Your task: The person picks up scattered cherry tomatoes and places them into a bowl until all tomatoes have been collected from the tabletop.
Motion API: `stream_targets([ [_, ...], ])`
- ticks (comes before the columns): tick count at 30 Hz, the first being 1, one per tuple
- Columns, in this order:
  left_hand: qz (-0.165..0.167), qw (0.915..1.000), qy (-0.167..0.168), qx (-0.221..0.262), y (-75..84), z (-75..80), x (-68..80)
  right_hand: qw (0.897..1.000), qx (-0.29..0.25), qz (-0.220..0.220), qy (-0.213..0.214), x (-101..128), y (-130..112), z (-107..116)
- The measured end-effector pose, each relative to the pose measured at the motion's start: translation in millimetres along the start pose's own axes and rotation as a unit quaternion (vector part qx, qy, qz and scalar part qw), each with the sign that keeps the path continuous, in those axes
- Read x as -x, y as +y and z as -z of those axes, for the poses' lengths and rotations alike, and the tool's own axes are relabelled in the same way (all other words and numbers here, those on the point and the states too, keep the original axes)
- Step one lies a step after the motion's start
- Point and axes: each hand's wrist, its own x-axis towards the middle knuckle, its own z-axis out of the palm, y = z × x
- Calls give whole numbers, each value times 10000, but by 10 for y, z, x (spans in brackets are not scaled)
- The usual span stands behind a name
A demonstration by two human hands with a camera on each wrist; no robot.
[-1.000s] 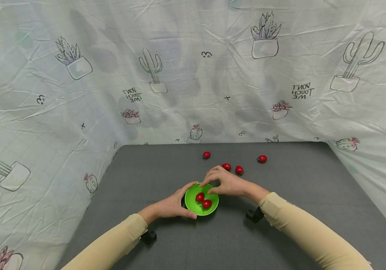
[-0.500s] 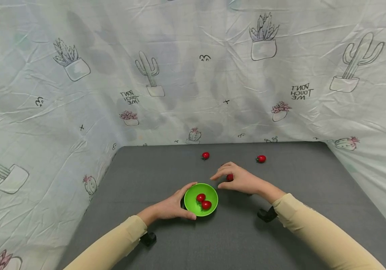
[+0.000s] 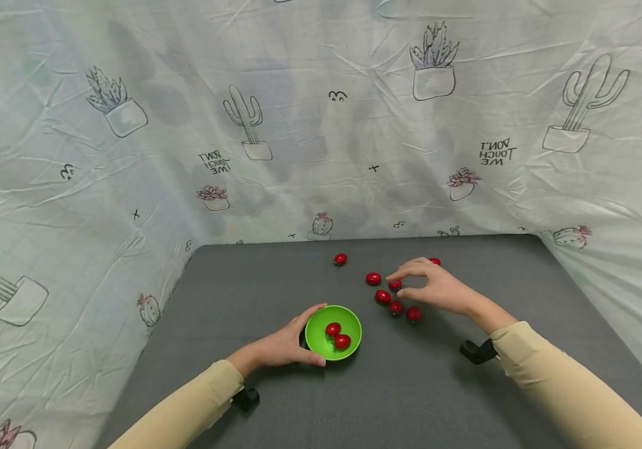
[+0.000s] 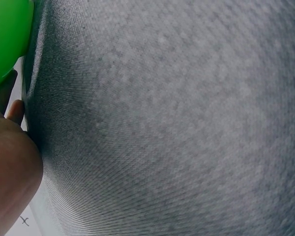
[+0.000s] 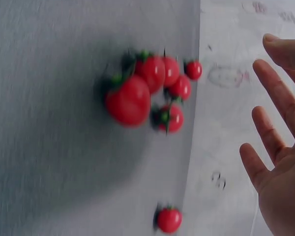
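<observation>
A small green bowl (image 3: 314, 348) stands on the grey table with two red cherry tomatoes (image 3: 342, 342) in it. My left hand (image 3: 283, 344) holds the bowl from its left side, thumb at the near rim and fingers round the far side. In the left wrist view only part of the bowl (image 4: 9, 39) shows, above the hand (image 4: 12, 162). My right hand (image 3: 435, 287) hovers over a cluster of cherry tomatoes (image 3: 383, 297), fingers spread and holding nothing. The right wrist view shows that hand (image 5: 285, 157) apart from the tomatoes (image 5: 129, 102), its fingers loosely extended.
One lone cherry tomato (image 3: 340, 259) lies near the back of the grey table (image 3: 259, 280). Another tomato (image 3: 435, 262) is partly hidden behind the right hand. A pale curtain (image 3: 310, 125) printed with cacti rises at the back and both sides.
My right hand has moved from over the bowl rightward and away to the loose tomatoes, uncovering several of them. My left hand and the bowl have stayed in place.
</observation>
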Motion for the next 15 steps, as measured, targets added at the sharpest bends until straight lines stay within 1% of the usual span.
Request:
stream_targets([
  [4, -22, 10000, -4, 11, 7, 0, 0, 9997, 127, -25, 226, 45, 124, 144],
  [9, -50, 10000, -7, 3, 5, -1, -2, 9981, 225, -315, 479, 102, 258, 301],
  [15, -30, 10000, -12, 10, 12, -6, 1, 9950, 391, -567, 726, 131, 397, 438],
])
